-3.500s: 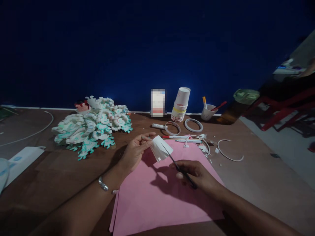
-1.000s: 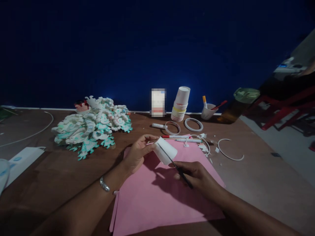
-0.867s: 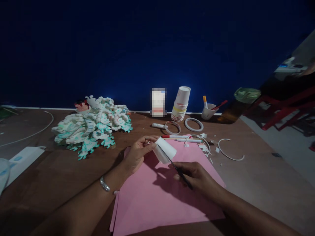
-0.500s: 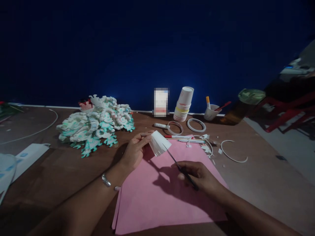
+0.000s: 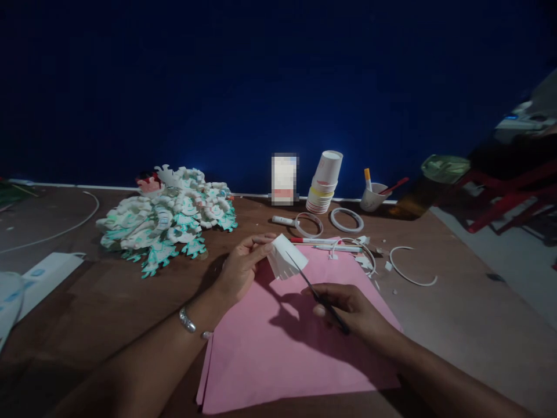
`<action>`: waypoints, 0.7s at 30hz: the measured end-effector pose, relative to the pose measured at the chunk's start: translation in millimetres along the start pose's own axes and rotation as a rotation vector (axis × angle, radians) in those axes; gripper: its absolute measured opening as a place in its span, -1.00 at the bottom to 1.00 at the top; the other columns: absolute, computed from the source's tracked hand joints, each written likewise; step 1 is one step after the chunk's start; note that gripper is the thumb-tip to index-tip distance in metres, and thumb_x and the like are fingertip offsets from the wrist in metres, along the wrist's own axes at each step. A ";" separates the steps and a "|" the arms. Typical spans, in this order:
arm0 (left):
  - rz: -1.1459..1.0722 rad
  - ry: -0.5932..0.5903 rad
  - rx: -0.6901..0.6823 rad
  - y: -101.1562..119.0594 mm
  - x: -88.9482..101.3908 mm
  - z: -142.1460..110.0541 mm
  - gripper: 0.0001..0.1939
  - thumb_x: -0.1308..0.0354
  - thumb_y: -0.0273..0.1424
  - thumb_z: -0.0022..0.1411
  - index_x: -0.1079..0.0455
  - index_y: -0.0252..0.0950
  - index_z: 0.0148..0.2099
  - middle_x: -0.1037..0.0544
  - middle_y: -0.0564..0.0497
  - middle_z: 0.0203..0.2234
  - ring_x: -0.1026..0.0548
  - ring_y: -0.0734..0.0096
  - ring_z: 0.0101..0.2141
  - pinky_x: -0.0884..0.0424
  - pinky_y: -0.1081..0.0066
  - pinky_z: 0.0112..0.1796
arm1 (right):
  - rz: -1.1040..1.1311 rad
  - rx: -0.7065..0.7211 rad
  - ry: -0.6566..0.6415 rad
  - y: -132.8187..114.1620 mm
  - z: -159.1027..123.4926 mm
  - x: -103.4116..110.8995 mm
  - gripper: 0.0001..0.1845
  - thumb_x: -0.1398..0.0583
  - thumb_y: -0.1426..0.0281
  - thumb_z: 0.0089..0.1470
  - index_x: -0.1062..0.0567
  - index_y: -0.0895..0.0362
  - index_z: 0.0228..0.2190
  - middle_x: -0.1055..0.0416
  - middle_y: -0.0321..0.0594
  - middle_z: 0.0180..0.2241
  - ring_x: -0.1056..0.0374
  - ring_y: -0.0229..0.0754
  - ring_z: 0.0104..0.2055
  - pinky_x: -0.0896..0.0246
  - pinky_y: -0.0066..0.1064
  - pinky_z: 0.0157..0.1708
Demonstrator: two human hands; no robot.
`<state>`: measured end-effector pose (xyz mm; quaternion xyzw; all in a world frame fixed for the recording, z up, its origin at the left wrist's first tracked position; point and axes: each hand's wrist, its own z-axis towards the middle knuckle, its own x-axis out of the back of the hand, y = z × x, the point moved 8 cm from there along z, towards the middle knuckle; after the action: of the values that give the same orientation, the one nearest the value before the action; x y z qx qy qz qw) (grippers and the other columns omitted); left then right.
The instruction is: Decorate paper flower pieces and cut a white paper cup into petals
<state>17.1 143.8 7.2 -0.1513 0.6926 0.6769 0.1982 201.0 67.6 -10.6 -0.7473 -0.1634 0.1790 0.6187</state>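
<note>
My left hand point(image 5: 239, 268) is closed on a white paper cup point(image 5: 285, 256), held on its side above the pink paper sheet point(image 5: 278, 354); the cup's wall shows cut strips. My right hand point(image 5: 348, 309) grips dark scissors point(image 5: 315, 291), whose blades reach up into the cup's edge. A silver bracelet sits on my left wrist. Both forearms come in from the bottom of the view.
On the brown table point(image 5: 87, 307): a heap of white and teal cut paper shapes point(image 5: 165, 217), a stack of paper cups point(image 5: 324, 181), a cup with pens point(image 5: 374, 196), white rings point(image 5: 346, 220), markers point(image 5: 311, 240), scraps. A red chair point(image 5: 513, 197) stands at right.
The cup has turned in my left hand, its slit strips now facing down, and the scissors have shifted along its edge. The view has moved a little.
</note>
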 end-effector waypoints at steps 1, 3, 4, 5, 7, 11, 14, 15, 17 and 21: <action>-0.002 -0.006 0.000 0.1 0.0 0.2 -0.78 -0.50 -0.39 -0.08 -0.57 -0.28 -0.36 -0.61 0.01 -0.17 -0.50 0.37 -0.14 -0.39 0.42 -0.09 | -0.001 -0.001 -0.001 0.1 -0.1 0.0 -0.64 -0.36 0.13 0.03 -0.63 0.14 -0.24 -0.25 -0.37 -0.55 -0.08 -0.34 -0.53 0.07 -0.53 -0.59; -0.006 -0.014 0.005 -0.2 0.5 0.2 -0.79 -0.49 -0.39 -0.06 -0.57 -0.27 -0.34 -0.61 0.01 -0.19 -0.50 0.38 -0.16 -0.39 0.42 -0.10 | -0.008 0.003 -0.005 -0.4 -0.6 -0.2 -0.66 -0.36 0.14 0.04 -0.62 0.15 -0.27 -0.24 -0.37 -0.55 -0.08 -0.34 -0.53 0.07 -0.52 -0.58; -0.008 -0.020 0.012 -0.6 0.7 0.1 -0.79 -0.49 -0.39 -0.05 -0.56 -0.27 -0.33 -0.60 0.02 -0.21 -0.50 0.39 -0.17 -0.39 0.42 -0.11 | -0.015 0.006 -0.008 -0.6 -0.9 -0.3 -0.67 -0.35 0.14 0.04 -0.61 0.15 -0.28 -0.24 -0.37 -0.56 -0.08 -0.34 -0.52 0.07 -0.52 -0.58; -0.008 -0.024 0.018 -1.0 0.8 0.0 -0.79 -0.48 -0.40 -0.04 -0.56 -0.27 -0.32 -0.60 0.02 -0.22 -0.50 0.40 -0.18 -0.39 0.43 -0.11 | -0.023 0.009 -0.011 -0.8 -1.2 -0.4 -0.68 -0.35 0.14 0.05 -0.61 0.15 -0.30 -0.24 -0.37 -0.55 -0.08 -0.34 -0.52 0.07 -0.52 -0.58; -0.011 -0.033 0.025 -1.2 0.8 0.1 -0.79 -0.47 -0.41 -0.04 -0.55 -0.28 -0.32 -0.59 0.03 -0.23 -0.50 0.41 -0.19 -0.39 0.44 -0.12 | -0.038 0.013 -0.011 -0.9 -1.6 -0.2 -0.68 -0.34 0.14 0.06 -0.59 0.16 -0.32 -0.25 -0.36 -0.54 -0.09 -0.34 -0.51 0.07 -0.52 -0.57; -0.016 -0.027 0.051 -1.0 1.3 1.0 -0.78 -0.48 -0.44 -0.07 -0.52 -0.30 -0.35 -0.58 0.05 -0.30 -0.49 0.47 -0.26 -0.39 0.50 -0.18 | -0.052 0.000 -0.012 0.0 -1.1 -0.1 -0.67 -0.33 0.14 0.07 -0.56 0.18 -0.34 -0.24 -0.36 -0.53 -0.09 -0.34 -0.50 0.05 -0.52 -0.56; -0.020 -0.028 0.112 -2.8 1.2 0.9 -0.77 -0.48 -0.42 -0.05 -0.50 -0.32 -0.35 -0.56 0.05 -0.40 -0.48 0.48 -0.35 -0.40 0.50 -0.26 | -0.068 -0.010 -0.004 -0.7 -0.4 0.1 -0.65 -0.32 0.12 0.08 -0.55 0.19 -0.37 -0.21 -0.37 -0.55 -0.07 -0.33 -0.51 0.05 -0.52 -0.56; -0.021 -0.032 0.127 -3.1 1.1 0.7 -0.76 -0.47 -0.40 -0.05 -0.49 -0.32 -0.34 -0.55 0.05 -0.41 -0.48 0.46 -0.36 -0.41 0.47 -0.27 | -0.076 -0.008 0.000 -1.4 -0.1 0.3 -0.65 -0.32 0.12 0.08 -0.55 0.19 -0.38 -0.21 -0.37 -0.55 -0.07 -0.33 -0.51 0.05 -0.52 -0.56; -0.019 -0.033 0.138 -2.7 1.6 0.5 -0.74 -0.47 -0.37 -0.05 -0.47 -0.32 -0.35 -0.55 0.04 -0.43 -0.48 0.44 -0.39 -0.42 0.45 -0.30 | -0.088 -0.004 0.005 -2.3 0.4 1.0 -0.65 -0.31 0.12 0.09 -0.55 0.19 -0.40 -0.20 -0.37 -0.56 -0.05 -0.34 -0.51 0.05 -0.51 -0.56; 0.029 -0.035 0.143 -2.2 2.9 1.2 -0.71 -0.48 -0.34 -0.05 -0.43 -0.30 -0.37 -0.53 0.07 -0.49 -0.47 0.44 -0.44 -0.42 0.44 -0.36 | -0.101 -0.014 0.012 0.1 0.8 3.6 -0.65 -0.31 0.13 0.10 -0.60 0.18 -0.28 -0.22 -0.37 -0.55 -0.07 -0.33 -0.51 0.04 -0.51 -0.55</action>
<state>15.7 145.1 3.9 -0.1148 0.7377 0.6311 0.2106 203.8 70.0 -11.1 -0.7435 -0.1984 0.1418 0.6227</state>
